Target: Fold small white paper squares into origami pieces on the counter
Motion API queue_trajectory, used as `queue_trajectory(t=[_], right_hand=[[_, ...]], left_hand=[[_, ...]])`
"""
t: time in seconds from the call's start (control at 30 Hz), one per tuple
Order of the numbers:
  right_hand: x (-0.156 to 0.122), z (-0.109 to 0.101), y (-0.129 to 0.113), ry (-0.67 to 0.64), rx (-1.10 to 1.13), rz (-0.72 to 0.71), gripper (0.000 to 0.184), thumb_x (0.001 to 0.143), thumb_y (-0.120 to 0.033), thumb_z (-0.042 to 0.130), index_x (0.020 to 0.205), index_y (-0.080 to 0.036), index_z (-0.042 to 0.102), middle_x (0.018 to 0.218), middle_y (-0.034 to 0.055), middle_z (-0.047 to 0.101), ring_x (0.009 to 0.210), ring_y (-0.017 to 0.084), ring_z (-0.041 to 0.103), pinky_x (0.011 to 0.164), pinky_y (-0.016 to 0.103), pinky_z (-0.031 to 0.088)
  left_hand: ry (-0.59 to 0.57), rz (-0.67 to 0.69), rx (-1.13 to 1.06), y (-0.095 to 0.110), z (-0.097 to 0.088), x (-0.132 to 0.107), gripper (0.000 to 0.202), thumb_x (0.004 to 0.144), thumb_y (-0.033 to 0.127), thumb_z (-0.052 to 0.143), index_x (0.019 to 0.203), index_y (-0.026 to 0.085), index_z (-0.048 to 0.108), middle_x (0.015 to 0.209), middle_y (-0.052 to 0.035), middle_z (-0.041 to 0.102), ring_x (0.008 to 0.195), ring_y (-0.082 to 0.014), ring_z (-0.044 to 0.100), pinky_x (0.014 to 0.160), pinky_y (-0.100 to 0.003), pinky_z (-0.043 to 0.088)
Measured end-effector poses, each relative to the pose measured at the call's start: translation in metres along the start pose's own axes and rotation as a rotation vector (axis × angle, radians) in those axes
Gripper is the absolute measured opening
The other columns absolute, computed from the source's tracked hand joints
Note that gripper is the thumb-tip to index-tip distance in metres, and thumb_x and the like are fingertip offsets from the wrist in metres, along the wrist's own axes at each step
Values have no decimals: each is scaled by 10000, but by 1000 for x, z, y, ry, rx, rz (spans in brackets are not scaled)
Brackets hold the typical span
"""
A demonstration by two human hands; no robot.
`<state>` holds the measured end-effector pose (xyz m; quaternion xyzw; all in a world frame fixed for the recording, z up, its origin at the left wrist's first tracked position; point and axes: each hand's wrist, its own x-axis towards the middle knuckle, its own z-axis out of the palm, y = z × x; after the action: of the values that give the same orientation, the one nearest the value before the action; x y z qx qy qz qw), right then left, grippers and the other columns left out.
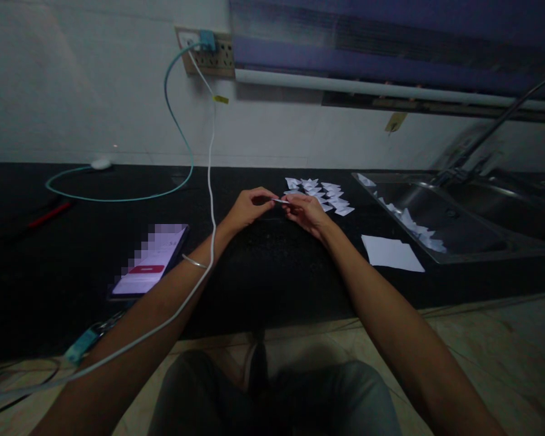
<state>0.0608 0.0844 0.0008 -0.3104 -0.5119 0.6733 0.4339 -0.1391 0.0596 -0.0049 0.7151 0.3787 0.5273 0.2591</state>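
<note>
Between my two hands, over the dark counter, is a small folded piece of white paper [280, 201], seen nearly edge-on. My left hand [249, 207] pinches its left end between thumb and fingers. On its other end, my right hand [307, 212] has its fingers closed round the paper and hides part of it. Just behind my right hand lie several folded paper pieces [333, 195] in rows, with pointed corners. To the right of that hand rests a stack of white paper sheets [390, 253], lying flat.
A steel sink [463, 224] with a tap [449, 172] is at the right, more folded papers [420, 230] along its left rim. A lit phone [149, 263] lies left of my left forearm. A white cable [211, 200] crosses that forearm from a wall socket [215, 57].
</note>
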Motion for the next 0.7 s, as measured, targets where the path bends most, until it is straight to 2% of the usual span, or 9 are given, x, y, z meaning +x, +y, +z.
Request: queue_trajectory(t=[0.07,0.13,0.2,0.3,0.37,0.5,0.7], right_hand=[[1,0,1,-16,-16,12,277,743,-458,804,783,-199,714,788,39,704,663,113,591,583,245,471],[3,-2,5,-30,-81,-33,356,789,-563,746,778,-210,698,747,29,676,624,113,562,570,257,465],[6,-4,9,-39,-189,-139,352,795,-572,739,796,-221,710,735,9,641,621,111,541,570,257,458],[9,-8,15,-52,-311,-253,295,769,-508,780,889,-240,754,859,20,673,731,138,586,609,270,477],[11,-11,18,-47,-323,-267,296,751,-481,792,928,-245,766,921,32,695,792,164,611,636,290,496],[13,-12,19,6,-284,-254,281,717,-434,805,918,-239,777,908,30,701,803,175,616,663,312,516],[11,-10,15,50,-187,-206,225,673,-330,820,865,-216,794,841,27,708,729,143,607,664,303,515]], left_hand=[[37,21,37,0,0,0,182,816,348,742,868,175,761,949,-75,769,886,-161,689,813,-296,532],[44,-46,36,1,-1,0,211,828,372,733,864,166,763,881,-79,769,742,-140,673,668,-266,519],[28,-151,12,4,-1,-1,243,841,388,720,883,152,763,785,-78,757,558,-107,602,512,-243,448],[15,-238,-33,8,-1,-1,275,840,389,719,924,131,763,724,-80,744,449,-82,526,426,-234,374],[22,-256,-59,9,-1,-1,299,832,387,724,955,118,762,714,-83,743,438,-80,523,415,-230,366],[27,-292,-103,10,0,0,332,820,376,730,1008,104,762,700,-86,743,431,-80,530,403,-218,360],[18,-311,-138,16,1,-1,311,786,279,734,1046,111,771,785,-114,764,603,-144,673,427,-218,378]])
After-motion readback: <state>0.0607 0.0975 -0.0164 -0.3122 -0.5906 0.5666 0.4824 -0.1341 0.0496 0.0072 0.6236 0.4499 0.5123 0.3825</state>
